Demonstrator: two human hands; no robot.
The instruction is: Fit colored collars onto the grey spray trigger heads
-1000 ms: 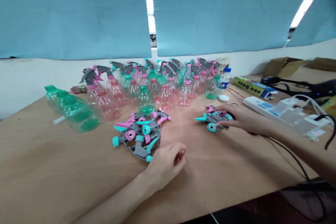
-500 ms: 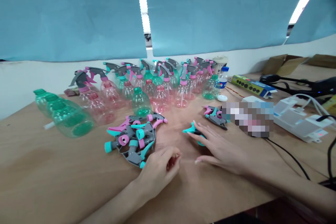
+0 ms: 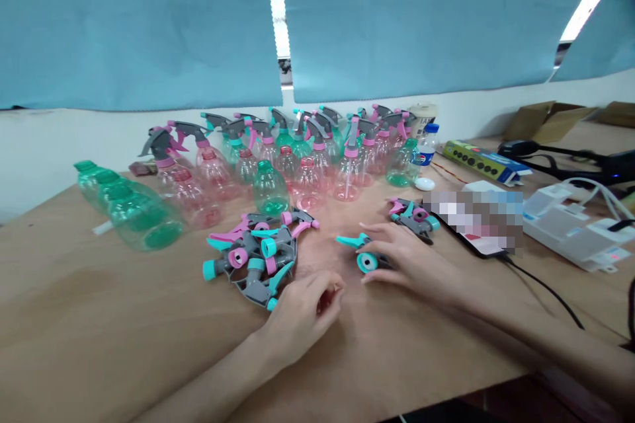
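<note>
My right hand (image 3: 414, 261) has its thumb and fingers around a grey and turquoise trigger spray head (image 3: 367, 262) low over the table, its round collar facing me. My left hand (image 3: 310, 304) rests on the wood with curled fingers; whatever lies inside them, if anything, is hidden. Just beyond that hand is a heap of trigger spray heads (image 3: 255, 264) in grey, pink and turquoise. A smaller pile of spray heads (image 3: 417, 218) lies past my right hand. Behind stand pink and green clear bottles, among them an uncapped green bottle (image 3: 270, 188) and a pink bottle (image 3: 308, 185).
Several green bottles (image 3: 143, 218) stand or lean at the left. On the right are a phone (image 3: 476, 231) with a black cable (image 3: 546, 291), a translucent plastic container (image 3: 565, 225), a yellow-green box (image 3: 479, 162) and a Pepsi bottle (image 3: 427, 145). The table's edge (image 3: 446, 396) runs near me.
My right hand's fingers have closed in around the spray head and turned it, so its collar now shows. My left hand keeps its place. The view has shifted slightly.
</note>
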